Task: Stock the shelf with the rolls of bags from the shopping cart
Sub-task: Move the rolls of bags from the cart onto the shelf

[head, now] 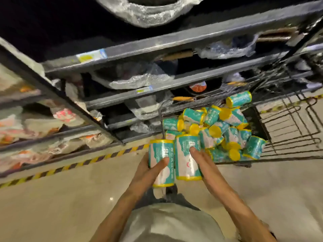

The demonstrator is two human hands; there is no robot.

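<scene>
Fingers (161, 162) of left hand (148, 172) grip one roll (161, 154); right hand (202, 163) grips another (187, 158), beside cart (288, 137) heaped with rolls (218, 130), shelf (157, 95) behind.

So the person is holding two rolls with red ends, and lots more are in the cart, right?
Not quite. The two rolls have yellow ends, not red; the head view shows that. The rest holds: both are held, and many more lie in the cart.
</scene>
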